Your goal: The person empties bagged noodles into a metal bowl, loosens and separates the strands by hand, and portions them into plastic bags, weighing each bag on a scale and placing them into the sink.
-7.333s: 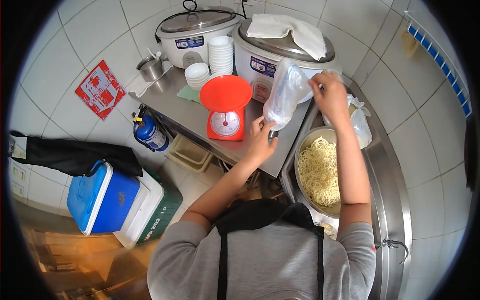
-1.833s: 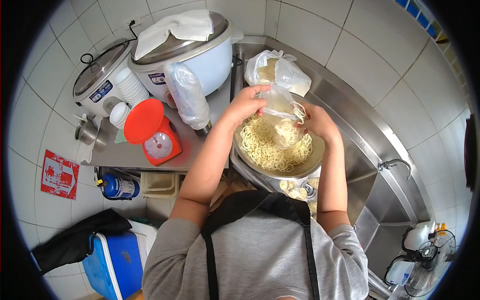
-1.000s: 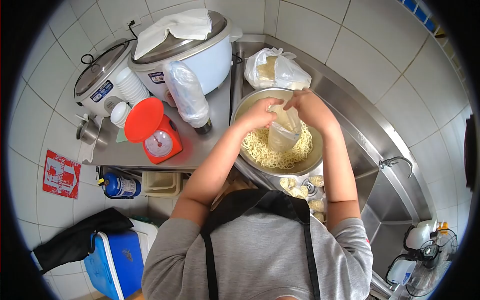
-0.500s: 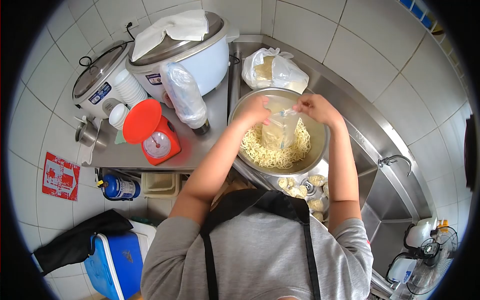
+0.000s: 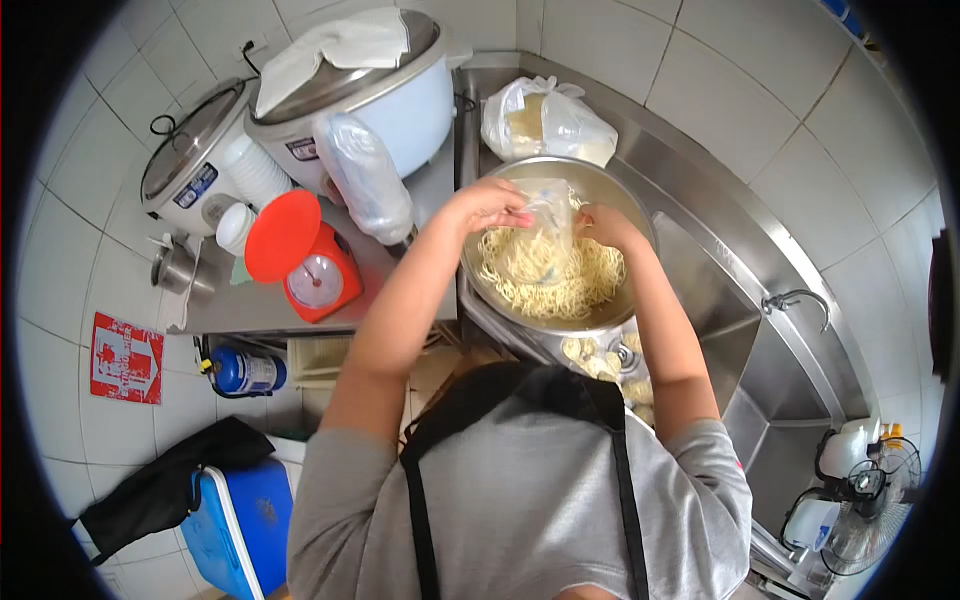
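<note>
A wide metal bowl (image 5: 640, 205) holds a heap of pale yellow noodles (image 5: 530, 300). Over the noodles, my left hand (image 5: 490, 207) grips a clear plastic bag (image 5: 548, 205) by its upper left edge. Noodles show in or through the bag's lower part. My right hand (image 5: 608, 226) is inside the bowl at the bag's right side, fingers curled in close to the noodles. Whatever those fingertips grip is hidden.
Left of the bowl stand a red scale (image 5: 322, 275), a plastic-wrapped bottle (image 5: 365, 180), stacked white cups (image 5: 255, 175) and two rice cookers (image 5: 390, 110). Behind is a white plastic bag (image 5: 585, 130). Bagged portions (image 5: 592, 357) lie nearer me; a sink faucet (image 5: 800, 305) is at right.
My right hand has left the bag's upper edge and dropped to the noodles beside it. My left hand has shifted left with the bag, which now tilts. The view has moved slightly.
</note>
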Available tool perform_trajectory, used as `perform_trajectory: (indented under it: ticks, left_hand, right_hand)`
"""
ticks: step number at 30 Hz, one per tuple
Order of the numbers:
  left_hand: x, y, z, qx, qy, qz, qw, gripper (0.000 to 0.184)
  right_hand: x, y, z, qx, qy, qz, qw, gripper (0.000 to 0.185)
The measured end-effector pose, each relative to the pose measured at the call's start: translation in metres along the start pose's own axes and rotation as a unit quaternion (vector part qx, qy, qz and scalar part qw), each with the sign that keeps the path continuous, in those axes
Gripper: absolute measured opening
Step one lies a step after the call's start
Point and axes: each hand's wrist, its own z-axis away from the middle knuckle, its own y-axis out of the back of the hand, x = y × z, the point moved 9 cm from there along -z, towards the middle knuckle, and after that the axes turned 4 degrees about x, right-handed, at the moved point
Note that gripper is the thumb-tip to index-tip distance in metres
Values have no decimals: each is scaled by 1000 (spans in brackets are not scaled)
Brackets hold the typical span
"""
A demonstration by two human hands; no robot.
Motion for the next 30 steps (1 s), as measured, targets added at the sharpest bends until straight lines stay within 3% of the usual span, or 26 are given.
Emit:
perform_trajectory:
  ticks: [4,7,8,10,13,14,21,24,28,30]
  left_hand:
    - [26,-23,40,-21,-84,-51,995,53]
    - [56,-33,63,-34,-134,-60,989,58]
    - [65,-29,70,17,-169,-74,983,61]
    - [87,-33,90,50,-193,-103,974,63]
    - [98,-21,96,112,-231,-109,960,67]
    - [100,-15,96,133,-237,-107,956,68]
    - [96,9,81,211,-239,-160,934,73]
    - [89,15,73,228,-219,-183,931,73]
    - [90,14,72,233,-221,-198,926,74]
    - [85,17,63,215,-218,-183,934,74]
  right_hand:
    - [-9,-11,2,6,-17,67,998,35]
    - [-35,-41,21,73,113,106,985,35]
    - [-49,-43,32,79,131,125,980,35]
    - [-61,-42,41,43,98,179,978,33]
    - [-28,-47,20,-109,94,152,978,36]
    - [-32,-26,21,-137,49,159,977,31]
    - [-117,167,43,24,45,-7,999,20]
    - [-141,222,46,28,49,-66,996,9]
    - [-176,311,51,114,96,-51,988,7]
    - [-187,366,51,168,81,54,981,8]
